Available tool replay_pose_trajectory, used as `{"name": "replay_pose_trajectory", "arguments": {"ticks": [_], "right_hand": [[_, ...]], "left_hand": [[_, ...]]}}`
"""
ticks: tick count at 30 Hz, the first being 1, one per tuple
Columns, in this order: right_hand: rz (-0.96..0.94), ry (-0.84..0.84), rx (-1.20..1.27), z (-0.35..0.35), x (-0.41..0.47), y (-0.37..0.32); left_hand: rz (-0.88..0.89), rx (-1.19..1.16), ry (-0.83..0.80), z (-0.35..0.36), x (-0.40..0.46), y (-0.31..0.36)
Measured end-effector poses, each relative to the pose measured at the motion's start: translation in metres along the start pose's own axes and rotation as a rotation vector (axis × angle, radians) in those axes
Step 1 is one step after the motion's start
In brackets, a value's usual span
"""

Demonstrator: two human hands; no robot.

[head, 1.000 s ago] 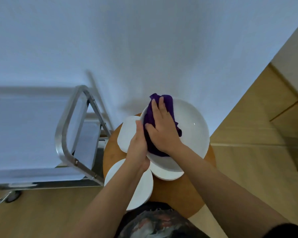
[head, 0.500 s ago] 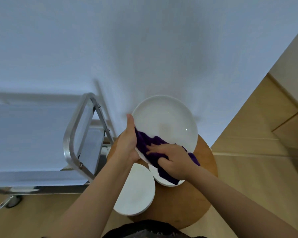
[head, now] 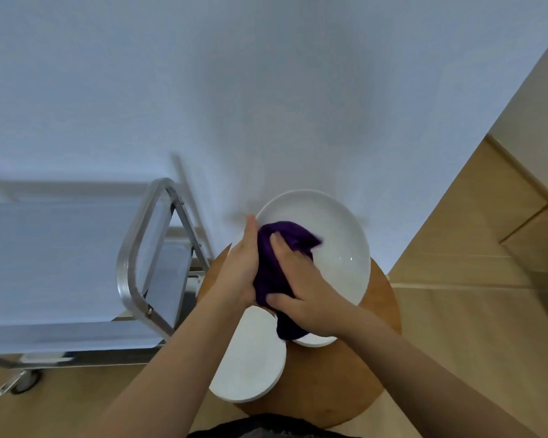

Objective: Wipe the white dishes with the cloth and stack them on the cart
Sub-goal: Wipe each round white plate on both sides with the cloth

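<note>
Left hand (head: 241, 273) grips the white bowl (head: 336, 245) tilted above the round desk (head: 374, 352), right-hand fingers (head: 280, 245) bunch the purple cloth (head: 272, 273) inside; best sweep right round the rim, bowl braced firm.

The light is soft and even, cool on the wall (head: 266, 90), with no hard glare. A faint shadow of the cart (head: 140, 248) rail slants up the wall, and another sits pale beside the bowl (head: 339, 248). Small bright specks glint inside the bowl. The cloth (head: 276, 263) smears at its right tip with motion blur. Wide-angle bending curves the floor (head: 456, 279) lines and stretches the forearms toward the bottom edge; corners look slightly soft.
</note>
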State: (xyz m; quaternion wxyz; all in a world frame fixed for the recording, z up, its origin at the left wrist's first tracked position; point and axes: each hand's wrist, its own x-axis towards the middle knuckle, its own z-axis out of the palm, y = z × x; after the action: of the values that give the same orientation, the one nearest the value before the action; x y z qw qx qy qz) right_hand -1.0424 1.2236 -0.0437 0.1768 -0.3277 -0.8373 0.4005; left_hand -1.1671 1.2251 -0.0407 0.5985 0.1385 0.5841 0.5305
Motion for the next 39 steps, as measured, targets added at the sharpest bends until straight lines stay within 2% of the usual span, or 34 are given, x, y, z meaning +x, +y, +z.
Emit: {"name": "replay_pose_trajectory", "arguments": {"ticks": [2, 4, 9, 13, 17, 21, 25, 30, 33, 35, 36, 39], "right_hand": [[-0.069, 0.008, -0.319, -0.005, 0.004, 0.007], [-0.122, 0.046, -0.502, -0.013, 0.011, 0.013], [-0.169, 0.181, -0.725, -0.029, 0.029, 0.021], [0.009, 0.395, -0.756, -0.050, 0.044, 0.029], [0.226, 0.527, -0.734, -0.060, 0.039, 0.041], [0.390, 0.577, -0.704, -0.034, 0.021, 0.038], [0.465, 0.546, -0.467, 0.009, 0.019, 0.021], [0.328, 0.514, -0.270, 0.024, 0.016, 0.008], [0.105, 0.420, -0.138, 0.021, 0.003, 0.008], [-0.064, 0.305, -0.209, 0.013, -0.006, 0.016], [-0.137, 0.304, -0.309, 0.009, -0.008, 0.022], [-0.319, 0.515, -0.487, -0.003, -0.009, 0.034]], "left_hand": [[-0.002, 0.035, -0.015, -0.001, -0.006, -0.002], [-0.005, 0.055, -0.007, 0.000, -0.011, -0.004], [0.047, 0.113, -0.005, 0.002, -0.020, -0.001], [0.090, 0.047, -0.062, -0.001, -0.022, 0.002], [0.188, -0.024, 0.083, -0.006, -0.017, 0.012], [0.318, -0.014, 0.157, -0.003, -0.018, 0.026], [0.346, -0.055, 0.141, 0.004, -0.015, 0.026], [0.363, -0.052, 0.145, 0.006, -0.011, 0.026], [0.337, -0.071, 0.158, 0.005, -0.009, 0.032], [0.313, -0.074, 0.187, 0.003, -0.007, 0.037], [0.282, -0.074, 0.195, 0.002, -0.006, 0.038], [0.170, -0.093, 0.186, 0.002, -0.008, 0.041]]}}
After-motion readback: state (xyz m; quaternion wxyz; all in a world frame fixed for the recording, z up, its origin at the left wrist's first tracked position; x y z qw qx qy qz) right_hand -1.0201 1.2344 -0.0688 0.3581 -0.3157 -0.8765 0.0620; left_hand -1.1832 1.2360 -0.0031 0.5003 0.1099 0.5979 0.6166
